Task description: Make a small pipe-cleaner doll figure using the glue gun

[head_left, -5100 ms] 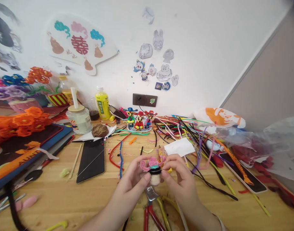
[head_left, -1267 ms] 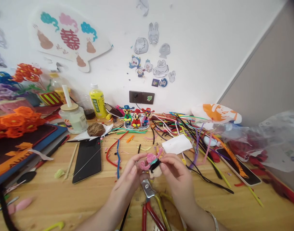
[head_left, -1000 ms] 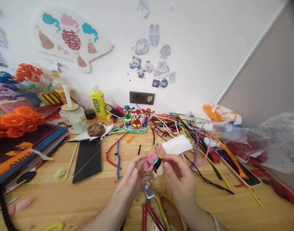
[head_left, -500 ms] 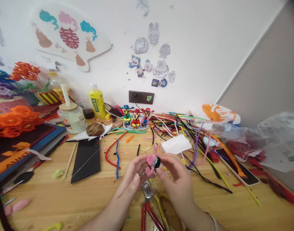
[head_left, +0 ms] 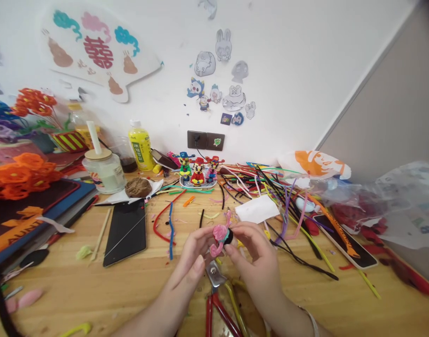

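Between both hands, above the table's front middle, is a small pink, teal and black figure piece (head_left: 220,235), seemingly of twisted fuzzy stems, with a pink curl at its lower end. My left hand (head_left: 193,257) grips it from the left, fingers curled behind it and thumb in front. From the right, my right hand (head_left: 255,255) pinches its black part between thumb and fingers. Below the hands lie pliers (head_left: 216,292) with red handles, partly hidden by the right forearm. Three small finished-looking figures (head_left: 198,172) in hats stand on a plate at the back.
A tangle of coloured fuzzy stems (head_left: 270,185) spreads along the back right. A dark phone (head_left: 126,234) lies left of the hands, another phone (head_left: 362,257) far right. White paper (head_left: 257,209), a jar (head_left: 105,175), a yellow bottle (head_left: 140,147) and orange flowers (head_left: 21,175) surround the work area.
The pink figure piece has turned slightly in the fingers and shifted a little left. Both hands stay almost in place; the view has moved marginally.
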`<state>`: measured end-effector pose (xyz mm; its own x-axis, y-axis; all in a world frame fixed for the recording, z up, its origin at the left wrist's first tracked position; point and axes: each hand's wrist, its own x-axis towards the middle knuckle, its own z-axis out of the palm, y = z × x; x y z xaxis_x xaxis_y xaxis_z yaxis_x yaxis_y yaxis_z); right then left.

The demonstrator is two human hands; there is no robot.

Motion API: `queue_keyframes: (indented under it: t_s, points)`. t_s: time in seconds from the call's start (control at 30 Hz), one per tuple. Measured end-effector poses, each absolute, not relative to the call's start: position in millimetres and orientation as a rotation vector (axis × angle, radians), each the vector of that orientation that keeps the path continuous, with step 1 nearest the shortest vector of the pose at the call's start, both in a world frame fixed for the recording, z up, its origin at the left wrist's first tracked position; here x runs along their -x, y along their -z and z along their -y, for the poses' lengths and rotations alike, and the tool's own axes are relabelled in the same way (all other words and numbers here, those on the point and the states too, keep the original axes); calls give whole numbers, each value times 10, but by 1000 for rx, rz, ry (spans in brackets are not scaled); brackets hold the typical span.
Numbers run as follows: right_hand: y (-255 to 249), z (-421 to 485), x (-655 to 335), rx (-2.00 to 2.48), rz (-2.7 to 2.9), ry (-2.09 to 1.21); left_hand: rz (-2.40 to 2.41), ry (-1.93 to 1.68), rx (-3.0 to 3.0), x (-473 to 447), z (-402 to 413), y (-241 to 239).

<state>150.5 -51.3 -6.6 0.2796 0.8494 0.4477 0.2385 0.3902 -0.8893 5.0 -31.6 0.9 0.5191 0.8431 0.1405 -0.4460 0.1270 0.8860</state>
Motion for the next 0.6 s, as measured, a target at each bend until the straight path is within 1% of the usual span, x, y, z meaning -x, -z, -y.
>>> queue_keyframes:
  t_s: [0.2,0.37,0.6]
  points:
    - [96,489,-1500,1101,1126,-795,-405,-981,-1059,-71,263,89]
    - [91,440,-1516,1058,1038,-916,-315,-1015,-961,-111,137,223]
    - [87,405,-1558,1021,886,-1196,-530,-981,-901,-89,157,-2]
